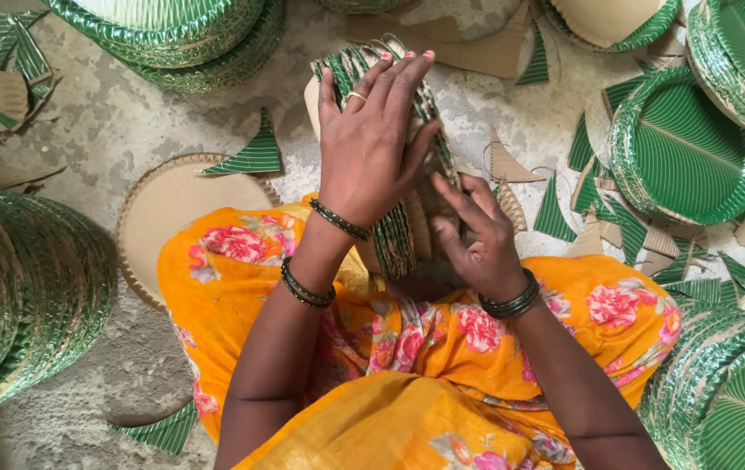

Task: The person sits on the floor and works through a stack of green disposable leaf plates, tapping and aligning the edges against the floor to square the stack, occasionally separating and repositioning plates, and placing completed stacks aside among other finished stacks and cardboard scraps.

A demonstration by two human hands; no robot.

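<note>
A stack of green striped paper plates [400, 235] stands on edge in my lap, above the orange flowered cloth. My left hand [372, 139] lies flat over the top of the stack, fingers spread and pressing on it. My right hand [475, 235] grips the right face of the stack from the side, fingers curled against the brown backs of the plates. Dark bangles circle both wrists.
Piles of green plates stand at the top left [172, 30], left [16, 287], right [685, 148] and bottom right [729, 392]. A brown plate lies face down [163, 218] by my knee. Green and brown offcuts [255, 157] litter the concrete floor.
</note>
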